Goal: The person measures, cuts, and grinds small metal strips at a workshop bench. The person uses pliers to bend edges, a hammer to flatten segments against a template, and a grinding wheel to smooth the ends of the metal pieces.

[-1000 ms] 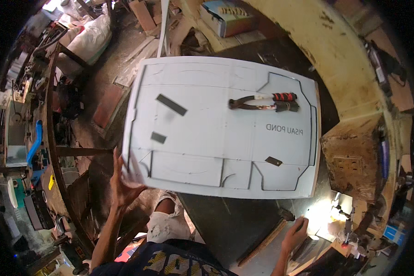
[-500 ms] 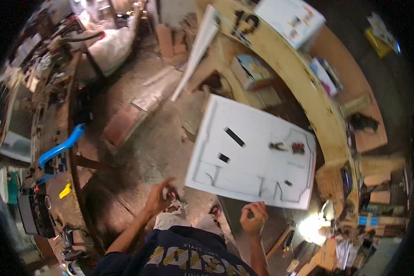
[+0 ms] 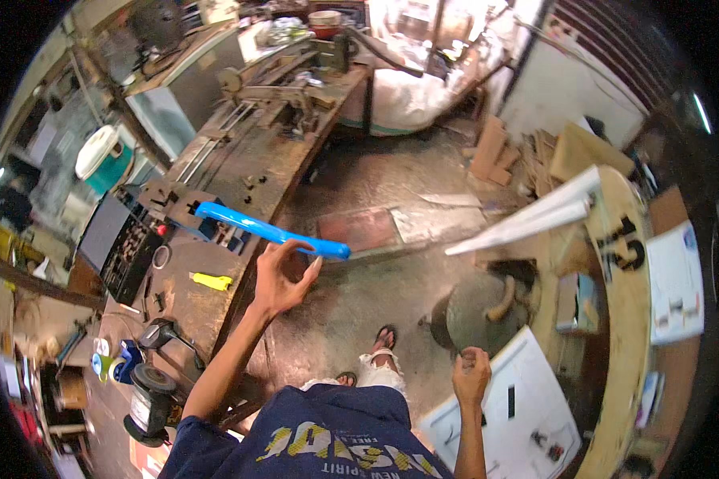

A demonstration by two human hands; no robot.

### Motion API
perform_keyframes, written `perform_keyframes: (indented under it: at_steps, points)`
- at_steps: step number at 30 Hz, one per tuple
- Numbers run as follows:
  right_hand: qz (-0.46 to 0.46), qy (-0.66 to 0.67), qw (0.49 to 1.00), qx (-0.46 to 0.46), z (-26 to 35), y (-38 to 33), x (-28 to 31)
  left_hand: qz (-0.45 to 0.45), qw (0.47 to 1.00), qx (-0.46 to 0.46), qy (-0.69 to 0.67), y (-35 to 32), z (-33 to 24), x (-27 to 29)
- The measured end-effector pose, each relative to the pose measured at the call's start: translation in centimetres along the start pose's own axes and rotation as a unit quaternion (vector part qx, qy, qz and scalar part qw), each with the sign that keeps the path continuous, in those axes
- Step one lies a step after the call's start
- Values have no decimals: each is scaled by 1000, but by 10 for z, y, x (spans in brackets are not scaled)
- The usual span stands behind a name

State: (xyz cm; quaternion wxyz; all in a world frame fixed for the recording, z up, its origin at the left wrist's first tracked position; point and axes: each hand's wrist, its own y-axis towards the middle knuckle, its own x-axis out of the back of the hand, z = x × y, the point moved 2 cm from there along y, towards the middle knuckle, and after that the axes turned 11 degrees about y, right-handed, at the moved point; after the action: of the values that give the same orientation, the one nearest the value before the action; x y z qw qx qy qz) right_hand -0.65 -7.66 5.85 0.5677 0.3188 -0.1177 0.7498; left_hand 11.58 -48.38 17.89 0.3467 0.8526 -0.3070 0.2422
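A glossy blue bent tube [image 3: 273,231] reaches from a small blue block [image 3: 220,226] on the workbench out past the bench edge. My left hand [image 3: 280,279] is at the tube's outer half, with thumb and fingers apart in a C shape. Its fingertips overlap the tube's near side; whether they touch it I cannot tell. My right hand [image 3: 471,374] hangs low on the right, fingers curled in, with nothing visible in it. Behind that hand lies a large white board [image 3: 527,399] with black marks and drawn lines.
On the workbench [image 3: 256,172] lie a yellow-handled tool [image 3: 211,281], a dark open case [image 3: 120,251] and a bench grinder [image 3: 148,399]. A curved wooden counter [image 3: 623,319] stands at the right, with a long white panel [image 3: 527,219] against it. A round stool-like seat [image 3: 475,311] stands nearby.
My view has swung left toward the workbench. My left hand has moved from over the floor to the blue tube. My right hand stays low, its fingers curled more tightly.
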Motion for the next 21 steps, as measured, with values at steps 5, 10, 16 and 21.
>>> perform_keyframes:
  at_steps: [5,10,16,21]
  points:
    - [91,22,996,-9,-46,97,-64,116,990,64,56,90,90,-41]
    - [329,-172,915,-158,-209,173,-107,278,858,149,405,83,160,-115]
    - [443,-59,894,3,-137,412,-134,535,677,336,378,63,179,-106]
    - [278,14,959,58,-39,598,-134,589,712,267,273,68,216,-155]
